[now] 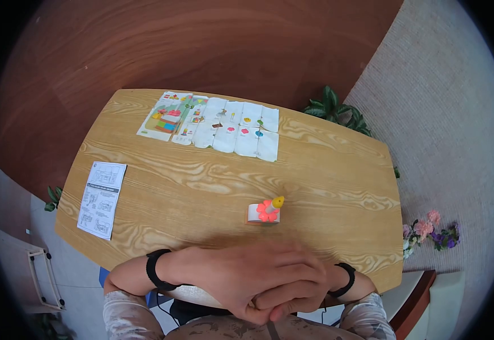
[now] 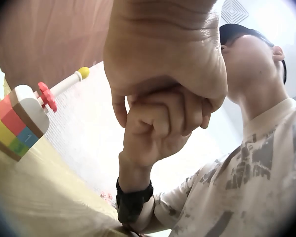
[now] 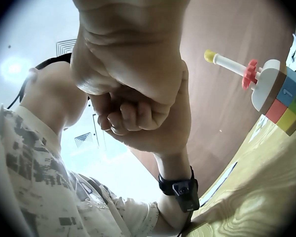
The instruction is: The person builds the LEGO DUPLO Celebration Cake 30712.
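Observation:
Close to the table's near edge, my two hands are clasped together in front of my body. My left hand (image 1: 230, 277) lies over my right hand (image 3: 130, 49) and wraps round it. The right hand's fingers (image 2: 155, 118) are curled into a fist. Just beyond the hands stands a toy birthday cake (image 2: 17, 123) of stacked blocks, touched by neither hand. It has red, yellow, blue and green blocks, brown layers and a white top. A white candle (image 3: 229, 64) with a yellow flame rises from it through a red-pink flower-shaped ring (image 1: 268, 211).
A creased picture instruction sheet (image 1: 235, 127) lies at the wooden table's (image 1: 326, 170) far side. A printed leaflet (image 1: 101, 198) with line drawings lies at the left. Plants (image 1: 337, 110) and flowers (image 1: 428, 229) stand past the table's edges. A chair (image 1: 422, 300) is at the lower right.

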A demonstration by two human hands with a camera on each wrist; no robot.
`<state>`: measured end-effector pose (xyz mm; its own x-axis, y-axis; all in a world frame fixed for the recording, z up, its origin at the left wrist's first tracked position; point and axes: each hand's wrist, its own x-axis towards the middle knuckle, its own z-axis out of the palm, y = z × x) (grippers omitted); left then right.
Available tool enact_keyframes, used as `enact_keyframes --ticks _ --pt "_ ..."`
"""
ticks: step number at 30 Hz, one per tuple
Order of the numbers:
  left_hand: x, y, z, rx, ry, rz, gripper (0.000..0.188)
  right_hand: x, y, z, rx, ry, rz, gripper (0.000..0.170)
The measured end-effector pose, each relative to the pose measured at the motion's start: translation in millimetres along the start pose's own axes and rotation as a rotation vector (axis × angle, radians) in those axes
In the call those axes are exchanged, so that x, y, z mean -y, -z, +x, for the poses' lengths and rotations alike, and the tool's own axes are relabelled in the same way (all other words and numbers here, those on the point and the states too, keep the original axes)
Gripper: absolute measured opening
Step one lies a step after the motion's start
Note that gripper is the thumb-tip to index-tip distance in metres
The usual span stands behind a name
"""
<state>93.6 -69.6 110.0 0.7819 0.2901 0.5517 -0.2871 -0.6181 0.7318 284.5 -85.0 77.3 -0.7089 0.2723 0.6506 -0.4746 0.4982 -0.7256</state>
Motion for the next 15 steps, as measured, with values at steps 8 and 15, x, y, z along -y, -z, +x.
enact_keyframes --ticks 8,15 --pt "-6.8 5.2 -4.3 0.048 0.056 0.129 0.079 6.4 11.9 6.7 0.2 -0.116 0.014 0.018" --pt "-16.7 8.7 -8.7 -0.008 0.126 0.301 0.065 7.8 34.3 18.5 0.476 -0.313 -0.002 0.027"
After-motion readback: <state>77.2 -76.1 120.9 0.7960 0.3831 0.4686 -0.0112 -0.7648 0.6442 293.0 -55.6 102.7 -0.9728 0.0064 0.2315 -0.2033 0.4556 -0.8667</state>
